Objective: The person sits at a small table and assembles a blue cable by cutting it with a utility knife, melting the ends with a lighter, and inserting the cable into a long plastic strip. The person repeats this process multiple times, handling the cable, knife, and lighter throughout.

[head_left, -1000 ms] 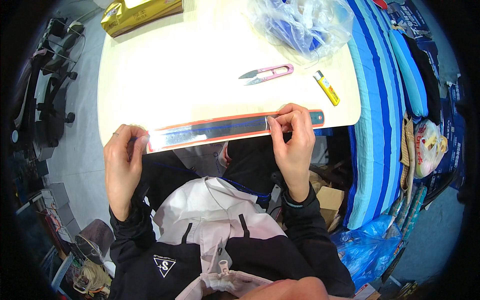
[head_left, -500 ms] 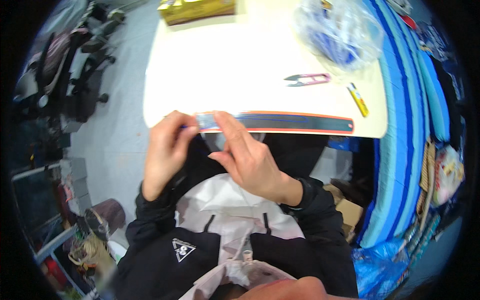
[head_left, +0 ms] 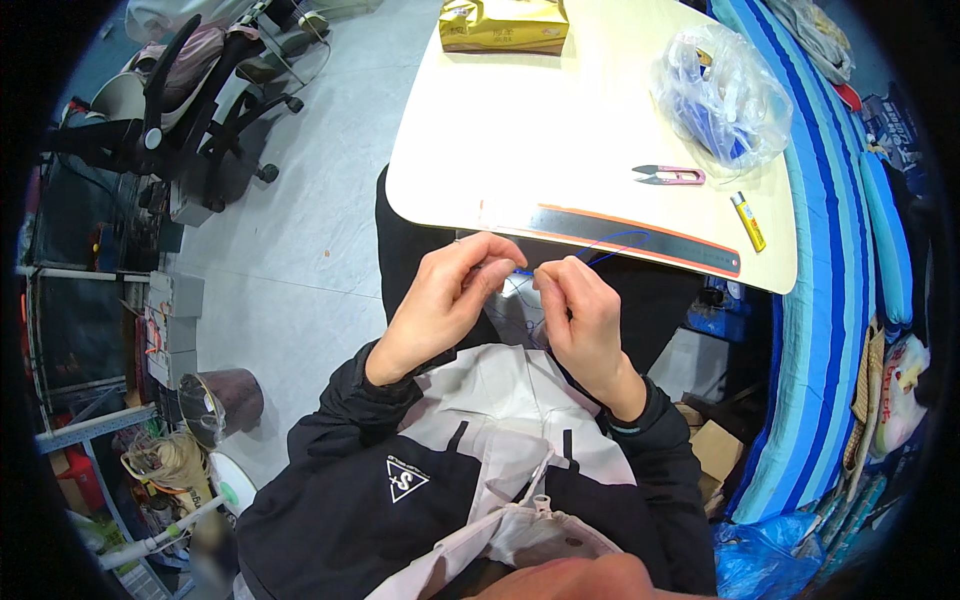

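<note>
Below the near edge of the table, my left hand (head_left: 436,300) and my right hand (head_left: 590,325) face each other, fingertips pinched and almost touching. A thin blue cord (head_left: 522,271) shows at the left fingertips and in the small gap between the hands. More of this cord forms a loop over the long dark ruler (head_left: 690,255), which has an orange border and lies along the table's near edge. My right fingertips appear closed on the cord too, though its end there is hidden. Beyond the ruler rest pink-handled thread snips (head_left: 670,175) and a small yellow tube (head_left: 749,222).
On the pale table (head_left: 520,120) stand a yellow box (head_left: 504,27) at the back and a clear plastic bag (head_left: 722,100) with blue contents at the right. Blue striped padding (head_left: 810,300) borders the right side. An office chair (head_left: 180,110) and a bin (head_left: 225,405) are at left.
Both hands have come off the left end of the ruler and met below the table edge, with the cord between them. The whole view has shifted, so the table sits further right.
</note>
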`<action>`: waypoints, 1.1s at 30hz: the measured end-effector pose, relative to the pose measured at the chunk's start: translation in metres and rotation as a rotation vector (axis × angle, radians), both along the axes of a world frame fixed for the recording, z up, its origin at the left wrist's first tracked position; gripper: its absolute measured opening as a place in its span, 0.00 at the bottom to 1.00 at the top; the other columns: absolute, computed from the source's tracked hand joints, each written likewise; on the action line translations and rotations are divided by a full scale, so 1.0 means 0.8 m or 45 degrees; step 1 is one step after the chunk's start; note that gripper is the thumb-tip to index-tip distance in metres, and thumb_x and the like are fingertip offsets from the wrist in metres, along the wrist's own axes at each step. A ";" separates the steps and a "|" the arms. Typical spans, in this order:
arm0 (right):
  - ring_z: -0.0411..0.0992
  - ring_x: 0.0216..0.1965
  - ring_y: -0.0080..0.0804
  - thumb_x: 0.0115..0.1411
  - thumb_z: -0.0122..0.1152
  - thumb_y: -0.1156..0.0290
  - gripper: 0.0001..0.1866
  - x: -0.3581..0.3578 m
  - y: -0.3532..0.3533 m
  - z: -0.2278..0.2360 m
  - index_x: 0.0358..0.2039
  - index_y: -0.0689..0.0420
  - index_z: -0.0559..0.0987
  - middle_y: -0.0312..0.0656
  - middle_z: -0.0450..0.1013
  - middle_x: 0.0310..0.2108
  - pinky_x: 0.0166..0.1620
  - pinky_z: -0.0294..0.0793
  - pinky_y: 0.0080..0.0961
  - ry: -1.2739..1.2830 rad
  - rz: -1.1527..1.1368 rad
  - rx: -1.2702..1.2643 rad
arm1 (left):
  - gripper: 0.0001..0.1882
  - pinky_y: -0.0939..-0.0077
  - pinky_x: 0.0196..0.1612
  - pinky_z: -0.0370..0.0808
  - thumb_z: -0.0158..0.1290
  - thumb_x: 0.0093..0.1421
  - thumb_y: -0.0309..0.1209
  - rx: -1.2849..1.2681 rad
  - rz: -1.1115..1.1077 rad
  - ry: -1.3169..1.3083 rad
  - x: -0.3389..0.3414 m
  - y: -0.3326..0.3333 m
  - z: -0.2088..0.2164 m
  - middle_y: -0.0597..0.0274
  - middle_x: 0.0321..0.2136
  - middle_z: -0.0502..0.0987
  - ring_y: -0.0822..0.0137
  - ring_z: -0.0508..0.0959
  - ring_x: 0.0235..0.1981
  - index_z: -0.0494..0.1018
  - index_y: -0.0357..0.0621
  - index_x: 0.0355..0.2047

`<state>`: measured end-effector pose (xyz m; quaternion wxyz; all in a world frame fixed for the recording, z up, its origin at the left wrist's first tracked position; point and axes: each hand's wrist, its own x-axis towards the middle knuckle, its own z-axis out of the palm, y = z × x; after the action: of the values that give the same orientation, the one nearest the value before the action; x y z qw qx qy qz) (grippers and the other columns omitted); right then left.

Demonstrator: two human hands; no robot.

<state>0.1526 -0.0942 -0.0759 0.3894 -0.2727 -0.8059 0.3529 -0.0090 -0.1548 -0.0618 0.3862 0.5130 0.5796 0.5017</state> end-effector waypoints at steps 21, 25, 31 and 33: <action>0.79 0.29 0.31 0.62 0.53 0.78 0.05 0.059 -0.019 0.058 0.33 0.66 0.76 0.48 0.78 0.29 0.28 0.76 0.19 0.148 0.814 -1.279 | 0.02 0.79 0.32 0.70 0.52 0.58 0.20 0.507 -0.115 -0.332 0.042 -0.016 -0.059 0.64 0.26 0.72 0.70 0.72 0.26 0.73 0.33 0.30; 0.77 0.42 0.35 0.67 0.49 0.69 0.11 0.034 -0.017 0.017 0.40 0.64 0.75 0.49 0.75 0.40 0.45 0.80 0.25 0.872 0.402 -1.660 | 0.08 0.84 0.37 0.67 0.52 0.64 0.29 -0.119 -0.216 -1.414 0.075 -0.022 -0.083 0.67 0.35 0.73 0.79 0.70 0.34 0.71 0.39 0.40; 0.77 0.42 0.34 0.67 0.50 0.70 0.09 0.034 -0.021 -0.015 0.39 0.63 0.74 0.49 0.76 0.40 0.46 0.79 0.26 0.867 0.241 -1.422 | 0.06 0.84 0.36 0.66 0.49 0.65 0.27 -0.085 -0.310 -2.017 0.070 -0.022 -0.099 0.65 0.38 0.74 0.77 0.71 0.37 0.70 0.40 0.41; 0.77 0.41 0.33 0.67 0.50 0.71 0.09 0.035 -0.026 -0.021 0.38 0.63 0.74 0.48 0.76 0.40 0.46 0.78 0.27 0.881 0.202 -1.340 | 0.06 0.84 0.36 0.66 0.48 0.65 0.26 -0.022 -0.330 -2.053 0.070 -0.020 -0.097 0.62 0.40 0.74 0.76 0.72 0.37 0.70 0.40 0.41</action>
<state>0.1805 -0.1153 -0.0928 0.4137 -0.2373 -0.3698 0.7973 0.0471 -0.1705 -0.1398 0.7435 0.0543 0.0637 0.6634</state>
